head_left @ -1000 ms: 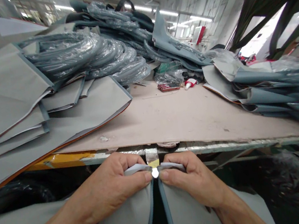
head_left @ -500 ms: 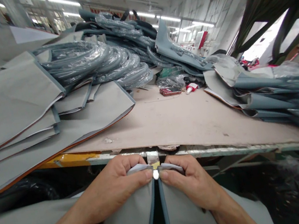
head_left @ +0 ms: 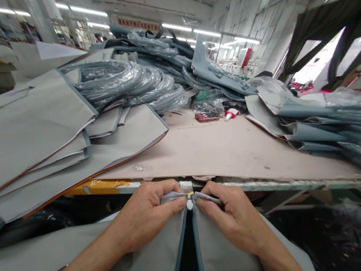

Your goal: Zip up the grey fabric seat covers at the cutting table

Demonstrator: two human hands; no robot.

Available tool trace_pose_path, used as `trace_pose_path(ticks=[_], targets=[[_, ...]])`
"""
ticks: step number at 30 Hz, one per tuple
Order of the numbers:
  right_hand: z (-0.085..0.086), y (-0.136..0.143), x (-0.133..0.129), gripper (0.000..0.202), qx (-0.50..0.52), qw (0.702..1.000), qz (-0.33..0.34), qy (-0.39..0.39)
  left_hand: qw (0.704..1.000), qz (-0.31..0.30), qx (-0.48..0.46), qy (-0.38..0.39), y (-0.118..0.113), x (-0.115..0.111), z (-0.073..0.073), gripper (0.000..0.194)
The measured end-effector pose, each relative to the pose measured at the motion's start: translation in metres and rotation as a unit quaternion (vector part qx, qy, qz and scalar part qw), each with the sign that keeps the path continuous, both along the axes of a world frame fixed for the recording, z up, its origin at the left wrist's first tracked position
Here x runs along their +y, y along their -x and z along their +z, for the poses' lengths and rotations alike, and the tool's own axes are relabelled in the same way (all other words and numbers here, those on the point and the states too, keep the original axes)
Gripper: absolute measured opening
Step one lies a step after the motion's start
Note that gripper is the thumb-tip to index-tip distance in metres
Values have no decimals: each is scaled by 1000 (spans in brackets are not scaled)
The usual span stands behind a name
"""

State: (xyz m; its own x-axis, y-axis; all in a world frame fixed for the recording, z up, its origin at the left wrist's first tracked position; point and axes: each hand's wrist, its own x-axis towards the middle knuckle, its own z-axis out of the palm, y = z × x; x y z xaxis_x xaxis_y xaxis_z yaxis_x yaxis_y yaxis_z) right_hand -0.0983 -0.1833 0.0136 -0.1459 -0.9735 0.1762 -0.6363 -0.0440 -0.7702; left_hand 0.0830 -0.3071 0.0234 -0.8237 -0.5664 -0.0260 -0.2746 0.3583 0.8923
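Right below the front edge of the bench (head_left: 197,155), our left hand (head_left: 147,213) pinches one blue-bound side of the grey fabric (head_left: 225,255), our right hand (head_left: 234,213) the other!

Hands I count two, both my own: one left hand (head_left: 145,215) and one right hand (head_left: 231,214), at the lower centre of the frame. Between them I see two bound edges of grey fabric (head_left: 215,257) and one white round piece (head_left: 189,204). Near the centre of the frame there is one keypad phone (head_left: 207,117) and one small bottle (head_left: 231,114). The grey panels (head_left: 28,113) make two heaps, one at left, one at right; their sheets overlap, so I cannot count them exactly. In the upper middle, one banner (head_left: 138,24).
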Motion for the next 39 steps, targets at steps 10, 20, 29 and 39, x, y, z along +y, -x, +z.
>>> trace_pose_path(ticks=[10,20,29,39], targets=[[11,-11,-3,27,62,995,-66,38,984,34,-46,168,5,3,19,26],[49,16,-42,24,155,976,-128,84,963,-17,46,266,39,-43,59,24],[109,39,-75,21,256,935,-185,164,921,14,110,372,71,-75,116,14],[193,67,-132,14,312,897,-215,227,865,57,145,477,87,-110,184,17]])
